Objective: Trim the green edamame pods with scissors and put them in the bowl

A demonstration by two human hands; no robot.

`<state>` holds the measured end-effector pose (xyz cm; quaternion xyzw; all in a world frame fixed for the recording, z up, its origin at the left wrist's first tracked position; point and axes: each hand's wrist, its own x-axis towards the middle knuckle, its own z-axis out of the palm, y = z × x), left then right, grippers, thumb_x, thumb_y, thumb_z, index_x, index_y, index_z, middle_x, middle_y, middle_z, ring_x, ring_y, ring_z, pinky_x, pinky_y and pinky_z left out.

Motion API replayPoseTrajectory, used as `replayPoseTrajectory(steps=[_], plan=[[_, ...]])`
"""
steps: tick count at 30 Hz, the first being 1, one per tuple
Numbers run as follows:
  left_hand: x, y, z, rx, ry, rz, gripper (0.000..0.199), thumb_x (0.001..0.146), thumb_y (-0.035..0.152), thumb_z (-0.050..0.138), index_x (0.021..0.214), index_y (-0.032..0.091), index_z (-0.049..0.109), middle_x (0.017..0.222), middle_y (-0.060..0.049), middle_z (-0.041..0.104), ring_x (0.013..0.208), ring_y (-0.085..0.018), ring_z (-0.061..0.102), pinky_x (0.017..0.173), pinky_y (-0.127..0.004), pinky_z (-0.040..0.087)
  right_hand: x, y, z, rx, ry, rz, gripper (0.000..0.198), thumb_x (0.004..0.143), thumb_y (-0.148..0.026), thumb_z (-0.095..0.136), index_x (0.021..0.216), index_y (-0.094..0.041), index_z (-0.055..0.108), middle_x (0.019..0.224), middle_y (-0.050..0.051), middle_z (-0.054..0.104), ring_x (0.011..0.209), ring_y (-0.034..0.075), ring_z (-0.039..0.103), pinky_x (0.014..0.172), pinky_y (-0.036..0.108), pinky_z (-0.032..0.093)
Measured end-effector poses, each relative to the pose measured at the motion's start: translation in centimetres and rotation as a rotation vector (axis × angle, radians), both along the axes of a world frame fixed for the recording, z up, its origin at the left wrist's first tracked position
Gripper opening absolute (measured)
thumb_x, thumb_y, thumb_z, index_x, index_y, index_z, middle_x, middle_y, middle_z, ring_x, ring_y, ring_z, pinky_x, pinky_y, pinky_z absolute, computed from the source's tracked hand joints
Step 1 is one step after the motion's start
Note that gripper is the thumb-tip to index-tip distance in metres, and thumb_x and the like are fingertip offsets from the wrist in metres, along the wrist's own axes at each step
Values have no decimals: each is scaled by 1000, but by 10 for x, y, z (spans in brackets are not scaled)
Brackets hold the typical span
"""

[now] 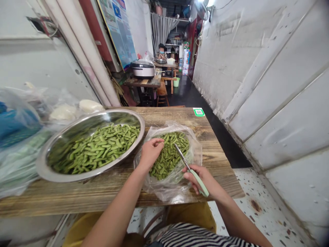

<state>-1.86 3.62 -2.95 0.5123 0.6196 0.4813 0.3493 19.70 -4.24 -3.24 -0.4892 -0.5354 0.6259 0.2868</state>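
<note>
My right hand (pixel 205 179) grips scissors (pixel 198 181) with pale green handles, their metal blades slanting up and left above a clear plastic bag (pixel 195 139). Inside the open bag lies a heap of green edamame pods (pixel 171 156), some with bits of stem. At the bag's left side, my left hand (pixel 151 151) hovers just over the pods with thumb and fingers pinched together; whatever is between them is too small to make out. Left of it stands a wide steel bowl (pixel 142 132) holding many more edamame pods (pixel 105 147).
Filled plastic bags (pixel 17 147) crowd the wooden table's (pixel 102 199) left end. A green QR-code card (pixel 198 112) lies near its far right corner. Beyond are a rice cooker (pixel 143 69) on another table, a wooden bench (pixel 162 88) and a seated person (pixel 161 53). A white wall (pixel 269 68) runs along the right.
</note>
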Motion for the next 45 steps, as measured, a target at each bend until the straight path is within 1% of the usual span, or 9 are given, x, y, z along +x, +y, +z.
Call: replayPoseTrajectory(steps=[4, 8, 11, 15, 18, 21, 27, 39, 45], plan=[[16, 23, -5, 38, 717, -54, 24, 78, 26, 54, 89, 15, 72, 77, -9, 66, 74, -22, 60, 69, -32, 42, 6, -1, -2, -10, 1, -14, 41, 73, -52, 66, 92, -17, 55, 46, -11, 40, 31, 5, 36, 29, 14, 30], [24, 32, -8, 15, 874, -50, 26, 81, 26, 49, 86, 15, 73, 90, -14, 67, 81, -25, 61, 71, -33, 43, 11, 0, -6, -10, 4, -22, 40, 74, -51, 66, 93, -17, 55, 42, -11, 40, 30, 5, 36, 30, 15, 28], [18, 29, -9, 22, 702, -82, 21, 76, 25, 55, 81, 15, 73, 85, -11, 68, 78, -22, 61, 72, -31, 43, 12, 0, -6, -18, 5, -18, 42, 73, -52, 67, 93, -17, 55, 40, -11, 40, 30, 6, 36, 30, 14, 27], [5, 10, -5, -39, 173, -117, 23, 72, 34, 63, 82, 15, 71, 76, -4, 69, 61, -14, 56, 60, -25, 41, 9, -1, -3, -32, 5, -28, 42, 71, -52, 68, 90, -17, 55, 42, -11, 41, 31, 6, 37, 29, 14, 28], [-2, -9, -1, -187, -260, -215, 36, 67, 40, 70, 91, 13, 67, 72, -1, 66, 42, -5, 36, 44, -21, 26, 5, -2, -3, -39, -5, -12, 41, 71, -52, 68, 89, -18, 54, 43, -11, 41, 31, 5, 36, 29, 14, 29], [-3, -24, 3, -255, -520, -299, 50, 61, 39, 77, 101, 12, 64, 69, 1, 61, 40, -1, 26, 42, -19, 17, 0, -3, -2, -37, -12, 4, 41, 71, -52, 68, 90, -18, 54, 45, -11, 41, 31, 6, 37, 30, 15, 31], [-2, -40, 2, -173, -407, -225, 45, 61, 41, 77, 95, 11, 70, 48, 8, 41, 43, -4, 27, 43, -20, 18, -2, -4, 3, 46, -46, 108, 40, 77, -53, 64, 95, -18, 54, 49, -10, 42, 35, 6, 38, 34, 15, 32], [-2, -47, 0, -207, -527, -256, 51, 61, 44, 76, 96, 8, 68, 48, 9, 34, 45, -4, 22, 44, -21, 16, -3, -3, 6, 163, -121, 140, 46, 79, -56, 60, 101, -16, 57, 53, -8, 42, 41, 6, 38, 39, 17, 33], [0, -49, 3, -212, -544, -262, 49, 59, 44, 77, 91, 8, 69, 47, 9, 35, 44, -4, 23, 45, -21, 17, -6, -4, 9, 109, -103, 151, 46, 79, -57, 61, 98, -16, 56, 52, -9, 40, 38, 5, 36, 36, 15, 32]])
